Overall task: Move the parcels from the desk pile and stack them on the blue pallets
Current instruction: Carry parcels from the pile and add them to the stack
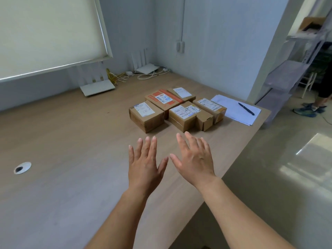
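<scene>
Pale wood covers the table (71, 141), which fills the corner of a grey-walled room under a drawn window blind (45, 33). The parcels (177, 108) (brown cardboard boxes with white labels, five or six as far as this angle lets me count) sit packed together near the table's right edge. The left hand (145, 164) and right hand (195, 159) hover palm-down just short of them, fingers straight and spread, each grip wide and holding nothing, thumbs nearly meeting. Only bare tabletop lies between fingertips and the nearest box. Paper sheets (233, 112) with a dark pen (246, 108) on top lie just right of the parcels. White routers (98, 88) and tangled cables (115, 78) line the far wall. Another person's legs (323, 90) stand beside a metal rack (291, 69).
</scene>
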Action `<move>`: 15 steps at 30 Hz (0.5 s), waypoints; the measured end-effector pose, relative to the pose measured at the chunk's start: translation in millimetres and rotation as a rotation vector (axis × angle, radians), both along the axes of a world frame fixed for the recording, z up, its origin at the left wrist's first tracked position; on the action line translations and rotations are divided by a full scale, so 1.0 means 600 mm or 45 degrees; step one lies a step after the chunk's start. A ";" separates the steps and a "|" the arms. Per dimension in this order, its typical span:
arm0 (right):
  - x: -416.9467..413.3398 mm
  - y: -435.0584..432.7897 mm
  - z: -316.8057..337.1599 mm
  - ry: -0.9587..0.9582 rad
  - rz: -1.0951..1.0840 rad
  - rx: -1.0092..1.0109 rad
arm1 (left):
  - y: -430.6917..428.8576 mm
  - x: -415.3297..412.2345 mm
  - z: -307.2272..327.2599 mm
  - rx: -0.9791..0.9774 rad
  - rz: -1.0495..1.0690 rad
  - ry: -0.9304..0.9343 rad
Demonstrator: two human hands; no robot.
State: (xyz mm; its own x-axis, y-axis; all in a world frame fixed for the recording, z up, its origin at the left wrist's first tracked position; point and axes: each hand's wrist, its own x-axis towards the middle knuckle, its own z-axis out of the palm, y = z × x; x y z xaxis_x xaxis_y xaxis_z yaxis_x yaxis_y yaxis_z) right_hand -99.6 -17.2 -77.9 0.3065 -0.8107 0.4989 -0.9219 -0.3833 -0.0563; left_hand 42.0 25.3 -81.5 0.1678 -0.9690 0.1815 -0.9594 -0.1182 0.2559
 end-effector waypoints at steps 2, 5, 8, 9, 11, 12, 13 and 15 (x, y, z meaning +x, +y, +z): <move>-0.022 -0.045 0.001 -0.015 0.043 0.025 | -0.035 -0.026 0.001 0.010 0.042 -0.007; -0.060 -0.106 0.005 -0.031 0.091 0.071 | -0.090 -0.073 0.005 0.017 0.082 -0.008; -0.102 -0.158 0.005 -0.028 0.131 0.111 | -0.139 -0.121 0.003 0.034 0.111 -0.020; -0.115 -0.174 0.005 -0.023 0.140 0.122 | -0.153 -0.135 0.001 0.044 0.124 -0.022; -0.138 -0.203 0.002 -0.016 0.155 0.148 | -0.177 -0.160 -0.004 0.073 0.152 -0.029; -0.148 -0.216 0.001 -0.011 0.161 0.162 | -0.187 -0.170 -0.007 0.089 0.168 -0.030; -0.156 -0.227 -0.001 -0.007 0.168 0.179 | -0.196 -0.178 -0.010 0.106 0.184 -0.031; -0.167 -0.248 -0.007 -0.014 0.187 0.208 | -0.210 -0.188 -0.017 0.140 0.217 -0.036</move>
State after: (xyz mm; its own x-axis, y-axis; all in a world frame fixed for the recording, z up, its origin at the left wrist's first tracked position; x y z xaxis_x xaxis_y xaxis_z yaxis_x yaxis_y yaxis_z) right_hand -200.0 -165.9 -82.2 0.4225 -0.8280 0.3687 -0.8559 -0.4983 -0.1382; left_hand -70.6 -100.9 -91.9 0.3275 -0.9412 0.0829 -0.9298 -0.3054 0.2055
